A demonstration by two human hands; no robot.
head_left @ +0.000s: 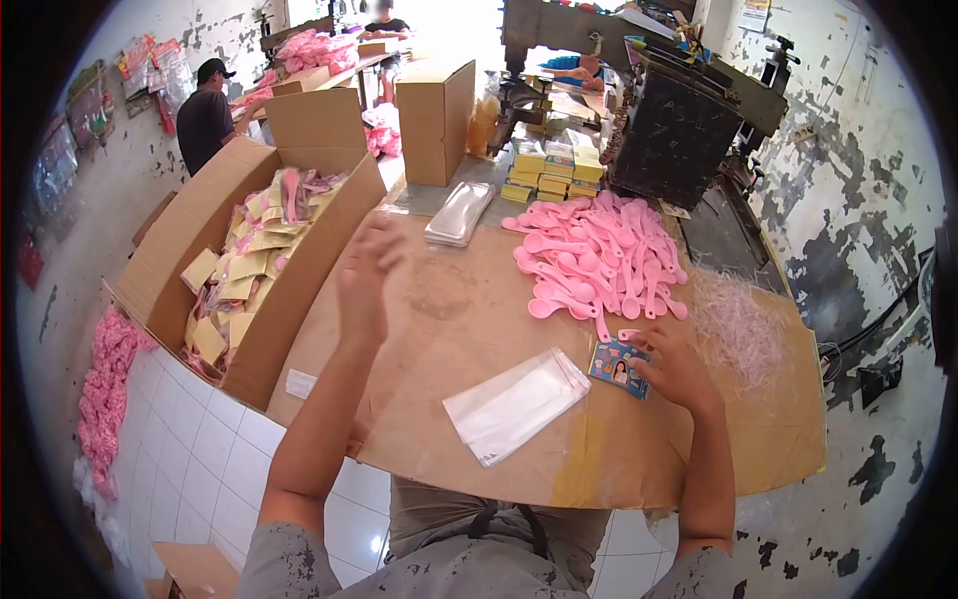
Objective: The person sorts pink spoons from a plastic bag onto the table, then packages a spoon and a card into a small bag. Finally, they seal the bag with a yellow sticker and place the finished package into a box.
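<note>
My left hand (371, 252) is raised beside the right wall of the large cardboard box (317, 245). Its fingers are apart, somewhat blurred, and I see nothing in them. On the right, my right hand (675, 367) has its fingers closed at the edge of a blue printed card (619, 367). A small pink spoon (630, 335) shows at the card's top edge, by my fingertips. Just beyond lies a heap of pink plastic spoons (599, 255). A stack of clear plastic bags (517, 404) lies flat in front of me, left of the card.
Packed bags with yellowish cards (244, 265) fill the box. Another bundle of clear bags (460, 213) lies farther back, near stacked cards (554, 170) and an upright carton (435, 125). Plastic shreds (740, 324) lie right. A dark machine (674, 130) stands behind; other people work beyond.
</note>
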